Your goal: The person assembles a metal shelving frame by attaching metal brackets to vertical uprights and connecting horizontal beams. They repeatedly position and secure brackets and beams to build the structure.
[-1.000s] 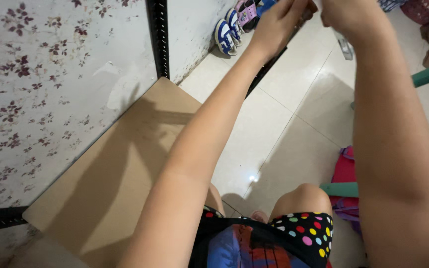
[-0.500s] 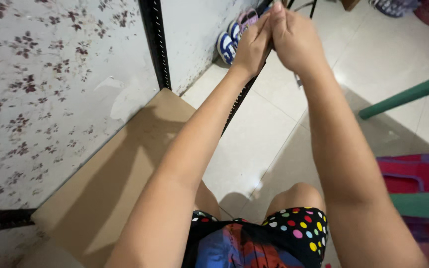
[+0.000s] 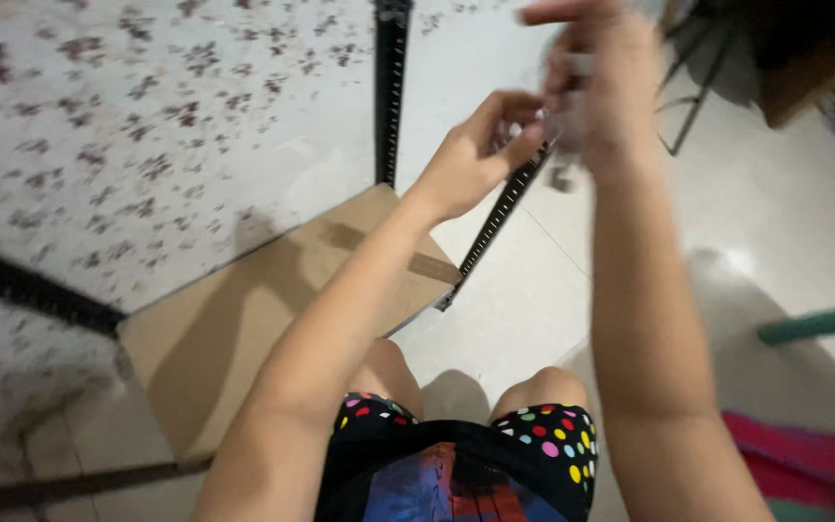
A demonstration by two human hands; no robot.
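Observation:
My left hand [image 3: 475,159] is stretched out ahead, fingers pinched on the upper end of a thin black slotted metal rail [image 3: 497,220]. The rail slants down from my hands to the tiled floor, its lower end touching the edge of a flat cardboard sheet [image 3: 234,329]. My right hand [image 3: 596,92] is just above and right of the left one, at the rail's top end. It is smeared by motion, so its grip is unclear. Both forearms fill the middle of the view. My knees and dotted black shorts [image 3: 545,447] are at the bottom.
A white flowered panel [image 3: 147,135] with a black upright post [image 3: 390,87] and a black lower bar [image 3: 36,290] stands on the left. Thin metal legs [image 3: 698,97] are at the back right. A green bar [image 3: 819,322] and red cloth [image 3: 794,454] lie on the right.
My hands have come apart from their joint clasp on the rail's top. The right hand has lifted and blurred. The view has shifted, and the shoes at the back are no longer seen.

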